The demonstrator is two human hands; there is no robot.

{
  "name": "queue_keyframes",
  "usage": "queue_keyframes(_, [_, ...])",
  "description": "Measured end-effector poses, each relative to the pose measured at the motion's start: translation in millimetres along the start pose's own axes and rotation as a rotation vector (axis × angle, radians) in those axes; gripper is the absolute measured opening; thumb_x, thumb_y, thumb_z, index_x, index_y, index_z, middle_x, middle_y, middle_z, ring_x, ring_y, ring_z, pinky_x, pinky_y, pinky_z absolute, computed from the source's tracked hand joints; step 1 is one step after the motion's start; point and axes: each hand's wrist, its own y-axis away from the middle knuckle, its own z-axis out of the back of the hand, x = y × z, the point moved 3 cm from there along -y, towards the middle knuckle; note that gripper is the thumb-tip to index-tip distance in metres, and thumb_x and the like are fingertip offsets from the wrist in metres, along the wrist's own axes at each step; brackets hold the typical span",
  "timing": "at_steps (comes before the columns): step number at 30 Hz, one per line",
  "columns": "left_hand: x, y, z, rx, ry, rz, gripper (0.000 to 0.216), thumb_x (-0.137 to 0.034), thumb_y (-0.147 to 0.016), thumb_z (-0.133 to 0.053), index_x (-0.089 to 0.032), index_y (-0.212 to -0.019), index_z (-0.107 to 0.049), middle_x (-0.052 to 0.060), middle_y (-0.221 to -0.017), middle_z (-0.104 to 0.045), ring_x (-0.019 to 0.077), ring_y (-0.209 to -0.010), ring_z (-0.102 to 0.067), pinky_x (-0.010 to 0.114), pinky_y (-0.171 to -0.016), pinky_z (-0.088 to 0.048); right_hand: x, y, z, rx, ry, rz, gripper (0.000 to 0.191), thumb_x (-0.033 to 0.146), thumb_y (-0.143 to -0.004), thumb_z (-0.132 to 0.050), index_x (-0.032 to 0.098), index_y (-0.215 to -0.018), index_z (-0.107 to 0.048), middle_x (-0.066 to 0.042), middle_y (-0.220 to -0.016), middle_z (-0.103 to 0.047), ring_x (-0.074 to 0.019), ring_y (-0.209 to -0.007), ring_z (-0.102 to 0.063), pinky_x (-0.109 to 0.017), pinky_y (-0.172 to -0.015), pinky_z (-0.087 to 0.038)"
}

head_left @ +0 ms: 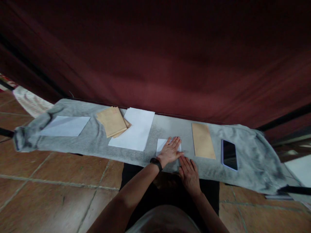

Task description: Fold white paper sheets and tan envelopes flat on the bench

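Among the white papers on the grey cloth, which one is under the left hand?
The small white sheet of paper, partly covered by the left hand. The larger white paper stack and the far-left white sheet lie away from that hand.

White paper: one small piece, unmarked where we can see it. We find it lying flat on grey cloth, at 12 o'clock from the wearer, close to the near edge. Left hand spread palm-down over its middle. Around that hand we see white at 9 o'clock and a sliver at 2. Near side, toward 6, largely hidden. Right hand at its 5 o'clock corner; contact there unclear to us. Single or folded, we cannot tell.
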Motion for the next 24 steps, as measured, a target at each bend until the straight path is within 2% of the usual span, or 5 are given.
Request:
queue_keyframes(8, [9, 10, 0, -0.053, -0.013, 0.093, 0.067, -0.055, -0.103, -0.028, -0.011, -0.152, -0.036, 0.014, -0.161, -0.033, 0.0236, -0.152, -0.025, 0.047, -0.125, -0.017, 1, -2, 2, -0.010, -0.013, -0.018, 0.051, 0.022, -0.102, -0.041, 0.017, -0.153, -0.039, -0.010, -0.146, -0.057, -0.0248, -0.137, -0.050, -0.048, -0.118, -0.029])
queue_keyframes(20, [48, 50, 13, -0.123, -0.086, 0.287, 0.064, -0.047, -0.103, -0.028, -0.015, -0.158, -0.026, 0.014, -0.161, -0.034, 0.0248, -0.152, -0.026, 0.048, -0.124, -0.022, 4, -7, 7, -0.006, -0.017, -0.035, 0.049, 0.023, -0.103, -0.040, 0.017, -0.152, -0.041, -0.010, -0.146, -0.056, -0.0237, -0.135, -0.052, -0.047, -0.119, -0.028])
queue_keyframes(24, [56, 59, 16, -0.136, -0.098, 0.337, 0.062, -0.043, -0.102, -0.028, -0.013, -0.157, -0.029, 0.014, -0.159, -0.037, 0.0248, -0.151, -0.029, 0.048, -0.124, -0.022, 4, -7, 7, -0.009, -0.022, -0.040, 0.049, 0.023, -0.103, -0.041, 0.017, -0.151, -0.042, -0.009, -0.146, -0.056, -0.0235, -0.135, -0.052, -0.047, -0.119, -0.028])
